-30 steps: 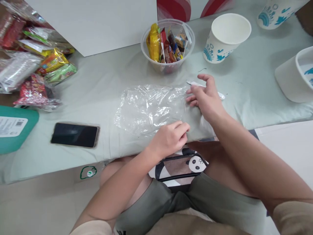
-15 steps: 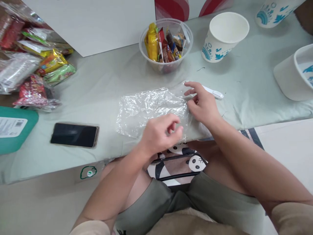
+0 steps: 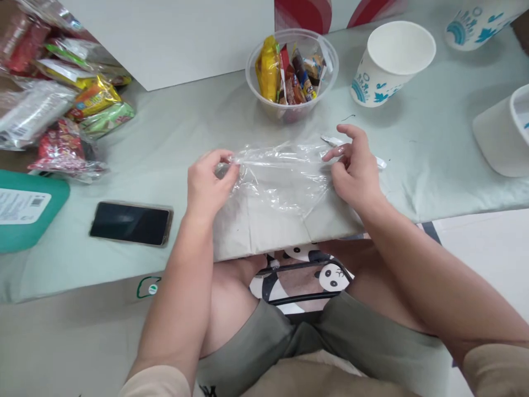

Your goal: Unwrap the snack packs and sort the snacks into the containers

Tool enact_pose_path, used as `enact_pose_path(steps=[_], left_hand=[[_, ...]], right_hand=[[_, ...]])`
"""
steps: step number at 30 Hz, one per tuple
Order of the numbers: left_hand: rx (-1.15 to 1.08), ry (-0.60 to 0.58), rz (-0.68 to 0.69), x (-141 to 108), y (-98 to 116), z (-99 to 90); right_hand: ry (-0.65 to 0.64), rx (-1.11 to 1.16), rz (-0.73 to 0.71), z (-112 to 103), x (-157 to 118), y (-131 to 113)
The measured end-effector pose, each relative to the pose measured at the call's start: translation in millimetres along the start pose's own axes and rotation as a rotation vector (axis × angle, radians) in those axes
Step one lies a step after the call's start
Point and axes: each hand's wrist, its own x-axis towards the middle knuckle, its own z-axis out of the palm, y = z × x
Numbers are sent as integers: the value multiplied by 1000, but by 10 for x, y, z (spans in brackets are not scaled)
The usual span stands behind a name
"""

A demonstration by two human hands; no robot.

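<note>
A clear plastic film or bag (image 3: 281, 176) stretches between my hands just above the pale green cloth. My left hand (image 3: 212, 179) pinches its left end between thumb and fingers. At the right end, my right hand (image 3: 357, 168) has its thumb and a finger closed on the film, while the index finger points outward. Partly hidden behind my right hand lies a white cutter (image 3: 381, 163), its metal tip showing to the left of the fingers. Beyond the film stands a clear round bowl (image 3: 292, 105) with wrapped snacks in it.
A phone (image 3: 131, 223) lies at the left, near a green container (image 3: 31, 212). Packaged snacks (image 3: 61, 110) fill the upper left. White paper cups stand at the right, one (image 3: 388, 66) beside the bowl. A white board (image 3: 173, 38) rises at the back.
My left hand has moved left and away from me to the film's left end and taken hold of it. The film, flat before, is now drawn up between my hands. The view has shifted slightly.
</note>
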Motion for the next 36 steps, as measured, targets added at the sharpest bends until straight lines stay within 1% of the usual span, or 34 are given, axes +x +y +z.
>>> enact_pose_path(steps=[1,3,6,9,11,13,15,20,21,23,25,27,30,32,34,36], left_hand=[[-37,9,-22,11,14,-18],[-105,-24,-30,26,8,-60],[-174,-58,-37,38,-95,-106],[-190,-46,-96,54,-247,-120],[-161,-74,-126,67,-327,-129],[-124,-101,-122,79,-370,-149],[-120,-104,-104,97,-380,-185],[-231,40,-115,149,-342,-280],[-238,40,-137,151,-329,-281],[-232,-4,-206,143,-298,-255],[-236,-18,-255,127,-257,-206],[-302,41,-259,117,-207,-160],[-479,149,-276,123,-130,-133],[-548,145,-309,135,-93,-137],[-570,126,-328,145,-75,-146],[-589,107,-318,150,-74,-153]], right_hand=[[4,-7,1,-2,-2,7],[17,-19,-1,-8,-5,33],[24,-19,-14,-22,-4,78],[-18,5,-44,-40,-2,100],[-62,23,-82,-54,-8,95],[-110,39,-127,-67,-20,82],[-156,58,-169,-76,-37,65],[-264,127,-220,-75,-85,11],[-285,130,-224,-71,-92,-3],[-313,116,-219,-63,-99,-27],[-300,86,-194,-55,-99,-44],[-251,42,-151,-52,-91,-45],[-153,-26,-76,-57,-63,-6],[-94,-72,-29,-61,-32,47],[-59,-97,-2,-57,9,104],[-46,-58,26,-45,55,143]])
